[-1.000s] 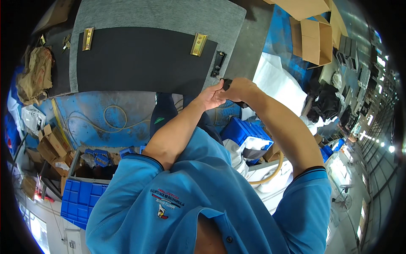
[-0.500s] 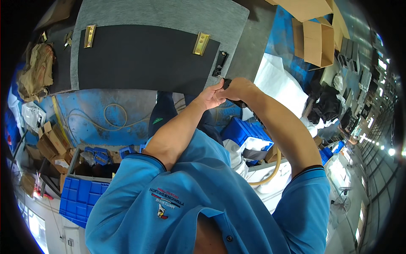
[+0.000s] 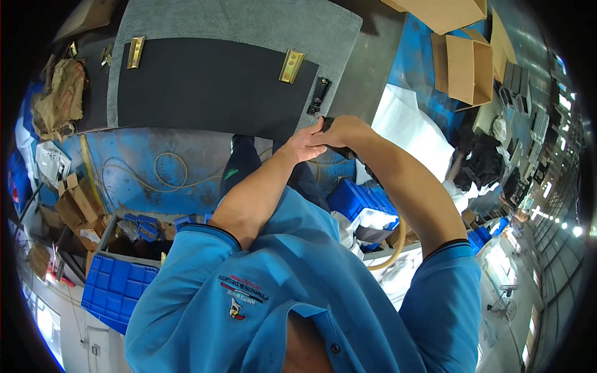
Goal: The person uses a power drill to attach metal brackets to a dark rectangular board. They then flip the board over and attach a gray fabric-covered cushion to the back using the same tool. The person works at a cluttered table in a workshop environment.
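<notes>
My right hand [image 3: 348, 132] is wrapped round a black hand tool [image 3: 341, 150], mostly hidden under the hand and forearm, so its exact kind does not show. My left hand [image 3: 303, 145] meets it from the left, thumb up and fingers against the tool's front. Both hands are just off the near right corner of a grey felt-like board [image 3: 249, 18] with a black panel [image 3: 211, 87] on it. Two brass-coloured metal brackets [image 3: 291, 66] [image 3: 135, 52] lie on the panel. Beside its right edge sits a black fitting [image 3: 319, 94], just beyond my hands.
A crumpled brown bag [image 3: 61, 99] lies left of the board. Cardboard boxes [image 3: 463, 68] stand at the far right. Blue crates [image 3: 115, 289] [image 3: 357, 200] are nearer me on both sides. A yellowish hose [image 3: 398, 245] hangs below my right forearm; another hose [image 3: 171, 188] coils on the blue floor.
The view has shifted slightly. Both hands keep nearly the same place and grip at the board's corner. The brackets and black fitting stay put on the board.
</notes>
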Tool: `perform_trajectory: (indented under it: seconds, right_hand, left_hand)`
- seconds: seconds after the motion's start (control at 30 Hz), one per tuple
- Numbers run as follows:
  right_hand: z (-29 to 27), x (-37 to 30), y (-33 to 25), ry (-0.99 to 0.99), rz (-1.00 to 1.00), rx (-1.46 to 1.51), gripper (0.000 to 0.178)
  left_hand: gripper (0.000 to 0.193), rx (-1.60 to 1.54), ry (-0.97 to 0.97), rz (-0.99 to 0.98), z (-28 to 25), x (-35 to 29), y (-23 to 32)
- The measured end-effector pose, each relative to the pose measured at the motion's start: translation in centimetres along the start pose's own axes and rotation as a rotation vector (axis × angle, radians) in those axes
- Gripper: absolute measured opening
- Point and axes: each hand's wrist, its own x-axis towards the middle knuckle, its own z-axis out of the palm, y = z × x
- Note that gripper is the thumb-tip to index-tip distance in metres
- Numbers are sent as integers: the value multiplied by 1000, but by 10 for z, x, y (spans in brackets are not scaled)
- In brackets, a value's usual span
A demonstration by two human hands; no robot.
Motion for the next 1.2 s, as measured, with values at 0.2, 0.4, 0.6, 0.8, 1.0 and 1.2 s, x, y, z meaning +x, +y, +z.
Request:
perform_trajectory:
  seconds: [0.2, 0.4, 0.6, 0.8, 1.0, 1.2]
  right_hand:
    - [-12, -25, 44, -1, -240, 183, 79]
    - [-43, -10, 72, 53, -210, 440, 84]
    - [-52, 24, 72, 47, -165, 353, 85]
    - [-70, 32, 62, 33, -198, 138, 74]
    - [-107, 15, 22, 2, -100, -229, 62]
    - [-103, 16, 15, 4, -61, -302, 59]
  left_hand:
    - [30, 31, 162, 85, 31, 11, 12]
    - [26, -36, 280, 294, 73, 67, 25]
    - [22, -42, 297, 243, 56, 86, 45]
    - [22, -61, 288, 262, 63, 87, 45]
    - [29, -226, 63, 241, 75, 65, 31]
    - [38, -227, 118, 322, 79, 74, 20]
